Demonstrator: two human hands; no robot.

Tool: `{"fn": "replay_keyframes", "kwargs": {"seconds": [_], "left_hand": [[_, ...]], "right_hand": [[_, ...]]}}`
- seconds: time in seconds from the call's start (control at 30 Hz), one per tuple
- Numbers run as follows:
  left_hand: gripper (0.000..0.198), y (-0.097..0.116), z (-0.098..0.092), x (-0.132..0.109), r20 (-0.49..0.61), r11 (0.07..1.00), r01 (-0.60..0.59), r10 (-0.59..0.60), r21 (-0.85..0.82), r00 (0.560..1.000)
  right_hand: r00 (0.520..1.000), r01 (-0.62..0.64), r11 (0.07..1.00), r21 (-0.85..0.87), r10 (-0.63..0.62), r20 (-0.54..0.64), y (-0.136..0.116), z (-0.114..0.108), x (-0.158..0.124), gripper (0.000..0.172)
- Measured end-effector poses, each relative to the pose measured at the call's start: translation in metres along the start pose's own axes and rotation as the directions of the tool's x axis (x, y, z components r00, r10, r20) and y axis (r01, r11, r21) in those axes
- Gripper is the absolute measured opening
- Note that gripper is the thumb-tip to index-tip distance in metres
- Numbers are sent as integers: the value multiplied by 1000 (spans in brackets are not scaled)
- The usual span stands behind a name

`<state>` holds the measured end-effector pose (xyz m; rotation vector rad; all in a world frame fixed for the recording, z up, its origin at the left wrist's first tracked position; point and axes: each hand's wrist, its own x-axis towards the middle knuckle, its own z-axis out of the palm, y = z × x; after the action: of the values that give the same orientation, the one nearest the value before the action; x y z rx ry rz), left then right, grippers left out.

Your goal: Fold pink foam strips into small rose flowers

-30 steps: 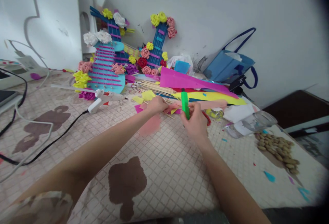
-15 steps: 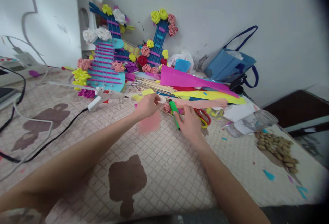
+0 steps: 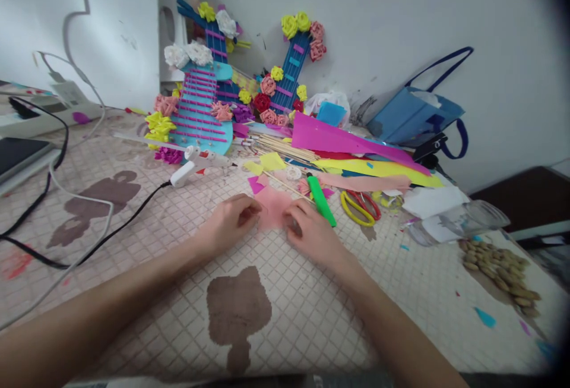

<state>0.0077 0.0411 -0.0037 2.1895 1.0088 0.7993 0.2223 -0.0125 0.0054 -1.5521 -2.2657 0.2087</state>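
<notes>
A square of pink paper (image 3: pixel 272 205), a little blurred, lies between my two hands. My left hand (image 3: pixel 229 221) has its fingers curled in a pinch at the left edge of the paper. At the right edge, my right hand (image 3: pixel 314 230) pinches with curled fingers too. The green marker-like stick (image 3: pixel 321 201) with a dark end lies just beyond my right hand, untouched. Behind the paper are a small white ring (image 3: pixel 293 173), yellow paper pieces (image 3: pixel 271 162) and a pink paper flower (image 3: pixel 304 187), partly covered by the stick.
Scissors (image 3: pixel 358 208) lie on the right, near a clear jar (image 3: pixel 463 221) and peanuts (image 3: pixel 501 272). A glue gun (image 3: pixel 189 165) with a black cord sits at left. Guitar-shaped flower crafts (image 3: pixel 202 103), thin sticks (image 3: pixel 285 147) and coloured paper (image 3: pixel 351 141) fill the back.
My right hand has let go of the green stick, which now lies on the table. My left hand has left the small white ring. Both hands have come nearer, to the pink paper.
</notes>
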Motion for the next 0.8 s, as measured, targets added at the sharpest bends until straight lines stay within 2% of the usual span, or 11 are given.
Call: {"fn": "replay_keyframes", "kwargs": {"seconds": [0.2,0.3,0.37,0.43,0.53,0.7,0.8], "left_hand": [[15,2,5,1,2,995,-43,43,92,999],[28,4,7,-1,-45,991,-97,101,96,994],[34,6,8,-3,-93,982,-161,170,97,981],[30,9,8,-4,-104,972,-215,224,97,969],[7,12,5,-6,-25,961,-252,256,111,966],[9,12,-3,-7,143,954,-262,241,147,960],[9,10,-4,-8,196,950,-278,249,140,948]], "right_hand": [[998,11,1000,-23,-12,-65,7,6,1,17],[991,30,999,-10,-31,-133,4,6,1,14],[982,84,996,11,-81,-169,0,4,0,13],[974,157,987,36,-149,-170,-4,2,-2,13],[970,223,972,75,-213,-121,-8,-1,-6,14],[983,176,968,177,-182,20,-6,-2,-11,17],[978,179,963,201,-196,68,-4,0,-12,14]]}}
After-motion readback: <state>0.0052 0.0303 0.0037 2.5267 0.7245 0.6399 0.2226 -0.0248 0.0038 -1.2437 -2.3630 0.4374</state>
